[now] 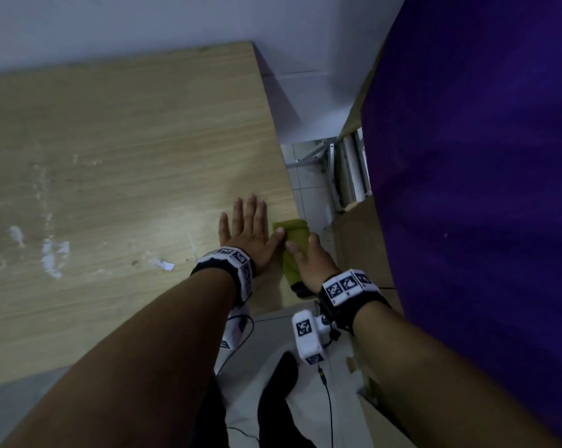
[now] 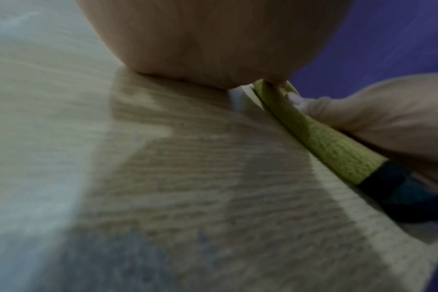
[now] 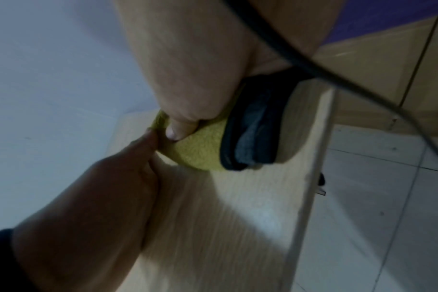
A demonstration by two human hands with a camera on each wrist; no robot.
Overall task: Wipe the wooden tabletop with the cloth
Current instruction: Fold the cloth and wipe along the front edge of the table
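Pale wood-grain tabletop [image 1: 127,130] runs back to a white wall and serves as the reference surface. White smears and a small scrap of white paper [image 1: 164,265] lie on it, left of the hands. Left hand [image 1: 245,232] lies flat on the tabletop near its right edge, fingers straight and spread, gripping nothing; its thumb tip touches the cloth. Yellow-green terry cloth with a dark blue band [image 1: 292,250] sits folded on the tabletop's right edge. Right hand [image 1: 310,261] grasps the cloth, thumb [image 3: 179,129] pressed on its top. Beyond the tabletop's right edge: white floor tiles [image 1: 308,189], then a large purple fabric surface [image 1: 483,156].
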